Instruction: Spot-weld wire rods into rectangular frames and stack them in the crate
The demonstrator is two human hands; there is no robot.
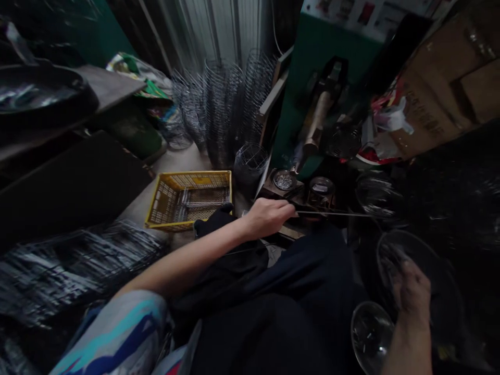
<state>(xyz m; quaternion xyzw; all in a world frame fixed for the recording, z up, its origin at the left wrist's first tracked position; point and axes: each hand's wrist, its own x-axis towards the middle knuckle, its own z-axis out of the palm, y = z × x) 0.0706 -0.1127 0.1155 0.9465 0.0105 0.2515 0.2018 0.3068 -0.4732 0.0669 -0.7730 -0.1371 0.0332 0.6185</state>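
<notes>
My left hand [270, 217] is closed around one end of a thin straight metal wire [332, 212]. The wire points right, level across the front of a green machine [287, 120]. Over a large dark round tray [441, 276] at the right is my right hand [414, 292], its fingers pointing down and smeared by motion; whether they grip anything cannot be made out. Just below that hand, a shiny metal bowl [371, 333] has a few small pieces in it. Beyond my left hand, a small round dish of bright bits [284, 180] sits on the machine's base.
A yellow plastic crate [156, 200] with several metal rods stands on the floor, left of centre. Stacks of wire baskets [222, 109] rise behind it. Bundled metal wire racks [78, 265] lie at the lower left. A cardboard box [441, 94] is at the upper right.
</notes>
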